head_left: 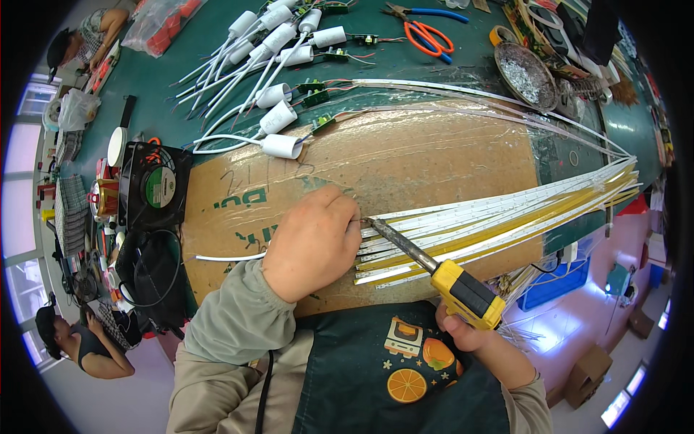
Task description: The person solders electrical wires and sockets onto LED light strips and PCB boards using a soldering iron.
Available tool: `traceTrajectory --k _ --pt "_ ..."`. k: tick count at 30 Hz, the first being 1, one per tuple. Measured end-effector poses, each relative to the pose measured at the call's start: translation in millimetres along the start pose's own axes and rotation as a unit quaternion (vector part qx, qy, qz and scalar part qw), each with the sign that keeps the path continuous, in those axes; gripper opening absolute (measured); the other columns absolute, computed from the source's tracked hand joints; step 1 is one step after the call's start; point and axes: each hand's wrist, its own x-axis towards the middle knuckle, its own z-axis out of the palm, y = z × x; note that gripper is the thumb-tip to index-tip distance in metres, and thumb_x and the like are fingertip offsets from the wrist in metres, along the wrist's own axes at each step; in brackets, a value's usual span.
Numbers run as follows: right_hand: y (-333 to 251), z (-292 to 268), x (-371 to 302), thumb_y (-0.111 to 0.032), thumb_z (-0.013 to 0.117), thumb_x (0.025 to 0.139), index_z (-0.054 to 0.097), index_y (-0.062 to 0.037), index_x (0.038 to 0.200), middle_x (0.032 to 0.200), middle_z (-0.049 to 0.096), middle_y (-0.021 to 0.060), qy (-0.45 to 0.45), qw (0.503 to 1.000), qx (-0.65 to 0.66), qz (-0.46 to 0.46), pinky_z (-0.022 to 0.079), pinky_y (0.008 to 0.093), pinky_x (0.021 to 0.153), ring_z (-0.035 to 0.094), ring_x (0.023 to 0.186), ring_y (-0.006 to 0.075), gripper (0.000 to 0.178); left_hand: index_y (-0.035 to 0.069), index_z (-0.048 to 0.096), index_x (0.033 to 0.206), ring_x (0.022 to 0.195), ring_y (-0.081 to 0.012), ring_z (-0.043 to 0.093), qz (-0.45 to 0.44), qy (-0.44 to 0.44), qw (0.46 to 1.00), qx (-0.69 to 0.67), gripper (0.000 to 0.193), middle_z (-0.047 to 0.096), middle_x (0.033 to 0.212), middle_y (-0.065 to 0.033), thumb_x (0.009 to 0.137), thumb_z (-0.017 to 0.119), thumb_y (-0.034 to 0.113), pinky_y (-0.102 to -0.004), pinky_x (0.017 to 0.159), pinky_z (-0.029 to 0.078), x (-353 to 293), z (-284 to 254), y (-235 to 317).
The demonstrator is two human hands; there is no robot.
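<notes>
Over cardboard [441,155], left hand [314,239] curls, grip hidden; right hand [463,333] clasps soldering iron [463,288].

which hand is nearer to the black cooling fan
Left. The left hand is over the cardboard, right of and slightly below the black cooling fan in the picture; the right hand, holding the soldering iron, is farther right and lower.
</notes>
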Motion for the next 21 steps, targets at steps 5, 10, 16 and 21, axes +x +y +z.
traceTrajectory --k 5,10,16,21 --pt "-2 -2 -1 -0.043 0.068 0.09 0.055 -0.0025 0.094 0.068 0.052 0.0036 -0.023 0.999 0.048 0.013 0.043 0.0284 0.053 0.051 0.058 0.0139 0.043 0.002 0.063 0.083 0.081 -0.0363 0.061 -0.002 -0.007 1.0 0.001 0.005 0.061 0.085 -0.0153 0.08 0.064 0.006 -0.0436 0.071 0.049 1 0 -1" --pt "-3 -5 -5 -0.031 0.069 0.087 0.059 -0.0028 0.093 0.071 0.057 0.0038 -0.013 0.999 0.036 0.009 0.046 0.0289 0.056 0.056 0.061 0.0151 0.031 0.002 0.064 0.083 0.082 -0.0362 0.061 -0.008 -0.007 1.0 0.006 0.005 0.061 0.086 -0.0151 0.08 0.063 0.006 -0.0435 0.071 0.049 1 -1 1" --pt "-5 -6 -8 -0.032 0.069 0.088 0.059 -0.0027 0.094 0.069 0.056 0.0034 0.004 0.999 0.037 0.015 0.046 0.0289 0.055 0.056 0.06 0.0153 0.031 0.002 0.064 0.084 0.083 -0.0359 0.062 -0.017 -0.017 1.0 0.004 0.005 0.061 0.086 -0.0151 0.081 0.064 0.006 -0.0429 0.072 0.05 1 -2 2" --pt "-7 -8 -8 -0.019 0.068 0.087 0.061 -0.005 0.09 0.069 0.059 0.0027 0.01 0.999 0.042 0.012 0.046 0.0305 0.055 0.059 0.06 0.0173 0.016 0.002 0.064 0.085 0.083 -0.036 0.062 -0.023 -0.017 1.0 0.004 0.006 0.062 0.087 -0.0154 0.081 0.064 0.006 -0.0426 0.072 0.05 1 -1 2"
